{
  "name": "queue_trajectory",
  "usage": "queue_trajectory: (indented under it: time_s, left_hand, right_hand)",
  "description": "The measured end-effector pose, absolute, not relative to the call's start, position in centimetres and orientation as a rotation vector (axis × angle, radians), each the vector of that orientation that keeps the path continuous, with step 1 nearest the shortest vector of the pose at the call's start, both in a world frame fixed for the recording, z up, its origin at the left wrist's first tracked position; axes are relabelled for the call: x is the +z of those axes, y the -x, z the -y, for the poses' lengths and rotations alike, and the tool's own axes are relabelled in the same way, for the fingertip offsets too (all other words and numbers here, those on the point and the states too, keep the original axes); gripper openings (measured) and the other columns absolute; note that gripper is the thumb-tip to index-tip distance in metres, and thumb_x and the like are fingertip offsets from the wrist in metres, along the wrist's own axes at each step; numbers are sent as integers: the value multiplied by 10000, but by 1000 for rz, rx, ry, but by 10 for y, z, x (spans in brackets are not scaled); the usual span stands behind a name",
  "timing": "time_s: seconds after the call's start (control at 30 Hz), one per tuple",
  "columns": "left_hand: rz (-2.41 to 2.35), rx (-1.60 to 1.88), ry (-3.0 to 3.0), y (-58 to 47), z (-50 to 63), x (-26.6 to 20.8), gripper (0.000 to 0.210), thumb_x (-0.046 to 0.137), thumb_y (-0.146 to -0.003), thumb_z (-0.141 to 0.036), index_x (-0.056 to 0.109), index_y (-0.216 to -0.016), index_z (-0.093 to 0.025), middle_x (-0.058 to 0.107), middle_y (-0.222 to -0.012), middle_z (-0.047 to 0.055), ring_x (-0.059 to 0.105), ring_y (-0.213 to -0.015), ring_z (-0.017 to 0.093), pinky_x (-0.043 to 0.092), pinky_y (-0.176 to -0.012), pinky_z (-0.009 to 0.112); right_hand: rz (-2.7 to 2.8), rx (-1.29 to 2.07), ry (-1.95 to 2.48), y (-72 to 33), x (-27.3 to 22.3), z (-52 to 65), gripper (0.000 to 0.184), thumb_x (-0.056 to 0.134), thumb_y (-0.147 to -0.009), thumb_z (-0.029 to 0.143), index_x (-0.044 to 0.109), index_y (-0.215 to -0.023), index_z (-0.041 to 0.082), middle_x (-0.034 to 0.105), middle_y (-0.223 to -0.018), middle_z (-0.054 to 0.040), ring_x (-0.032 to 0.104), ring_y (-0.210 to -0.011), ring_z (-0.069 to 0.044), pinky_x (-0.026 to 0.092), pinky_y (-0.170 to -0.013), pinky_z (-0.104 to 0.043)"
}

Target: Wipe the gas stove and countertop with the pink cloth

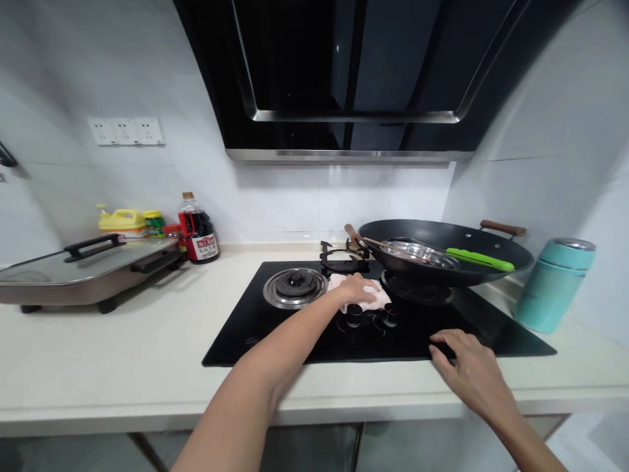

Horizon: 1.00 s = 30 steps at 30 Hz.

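My left hand (pixel 358 290) presses a pale pink cloth (pixel 379 300) onto the black glass gas stove (pixel 295 341), between the two burners and just behind the knobs (pixel 354 316). Left of the cloth lies the bare left burner (pixel 297 286); its pot stand (pixel 344 261) sits off it at the stove's back edge. A large black wok (pixel 417 229) rests over the right burner, with a metal lid or dish and a green-handled utensil (pixel 479 259) inside. Near the stove's front right edge, my right hand (pixel 464 362) hovers or rests with fingers apart, holding nothing.
A mint-green flask (pixel 557 285) stands right of the stove. On the left counter sit a lidded electric pan (pixel 88 275), a dark sauce bottle (pixel 197 229) and a yellow jug (pixel 124 221). The black range hood (pixel 351 78) overhangs the stove.
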<state>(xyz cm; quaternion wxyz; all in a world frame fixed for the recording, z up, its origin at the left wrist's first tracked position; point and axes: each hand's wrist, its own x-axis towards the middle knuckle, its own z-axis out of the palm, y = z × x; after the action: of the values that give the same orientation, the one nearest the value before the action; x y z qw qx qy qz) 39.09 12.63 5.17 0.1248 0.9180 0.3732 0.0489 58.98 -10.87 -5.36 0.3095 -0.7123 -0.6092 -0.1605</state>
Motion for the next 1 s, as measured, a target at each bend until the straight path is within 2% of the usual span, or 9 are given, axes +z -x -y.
queue_trajectory:
  time_s: [0.1, 0.27, 0.37, 0.43, 0.5, 0.63, 0.73, 0.9, 1.0]
  left_hand:
    - [-1027, 84, -2662, -422, -130, 55, 495, 652, -859, -493, 668, -1353, -466, 588, -1395, -14, 630, -1240, 235, 536, -1040, 322]
    - [-1036, 20, -2659, -444, -130, 61, 602, 641, -857, -508, 589, -1454, -444, 552, -1503, 44, 572, -1325, 323, 579, -963, 388]
    - [-1006, -13, -2678, -434, -124, 64, 615, 665, -833, -460, 604, -1442, -413, 579, -1491, 29, 637, -1227, 283, 592, -911, 333]
    - [-972, -39, -2696, -420, -120, 68, 587, 688, -804, -411, 653, -1389, -380, 606, -1459, 10, 678, -1140, 241, 592, -872, 284]
    - [-947, -72, -2721, -405, -117, 72, 548, 712, -762, -355, 705, -1310, -360, 635, -1422, -5, 692, -1099, 229, 590, -867, 285]
    - [-904, -170, -2797, -384, -108, 84, 371, 736, -663, -233, 798, -1020, -310, 727, -1286, -6, 675, -1136, 285, 550, -984, 412]
    - [-838, -241, -2843, -379, -96, 91, 197, 701, -660, -190, 793, -817, -265, 773, -1182, 0, 657, -1158, 300, 490, -1053, 457]
    - [-741, -289, -2858, -381, -81, 95, 155, 662, -721, -259, 792, -806, -263, 787, -1103, -10, 663, -1125, 281, 469, -1037, 416]
    - [-670, -324, -2854, -382, -80, 93, 145, 678, -705, -250, 785, -802, -267, 782, -1043, -34, 673, -1083, 255, 464, -1022, 369]
  right_hand:
    - [1598, -389, 1868, -593, -55, 108, 296, 486, -958, 453, 710, -1027, 272, 727, -1174, -54, 654, -1050, -264, 487, -866, -404]
    - [1579, -356, 1883, -595, -54, 108, 308, 495, -952, 461, 720, -1036, 268, 728, -1185, -59, 650, -1067, -266, 489, -904, -421]
    - [1573, -349, 1883, -595, -54, 108, 316, 492, -952, 460, 727, -1040, 269, 731, -1195, -54, 657, -1067, -263, 486, -938, -430]
    - [1575, -345, 1877, -595, -55, 108, 321, 486, -956, 454, 728, -1054, 267, 730, -1207, -57, 656, -1072, -264, 483, -949, -435]
    - [1571, -343, 1873, -595, -55, 108, 321, 480, -960, 444, 726, -1061, 263, 728, -1216, -61, 653, -1081, -266, 480, -960, -441]
    - [1572, -352, 1865, -594, -55, 108, 318, 482, -960, 441, 729, -1055, 265, 731, -1212, -57, 650, -1089, -263, 477, -960, -434]
    - [1580, -367, 1876, -594, -55, 107, 319, 482, -958, 437, 733, -1059, 269, 732, -1210, -51, 649, -1093, -261, 473, -953, -429]
    - [1575, -357, 1905, -595, -56, 106, 316, 480, -961, 444, 727, -1051, 268, 731, -1206, -45, 650, -1082, -262, 465, -945, -431]
    - [1579, -362, 1905, -596, -56, 106, 313, 476, -965, 445, 717, -1060, 270, 728, -1211, -39, 649, -1087, -261, 461, -944, -431]
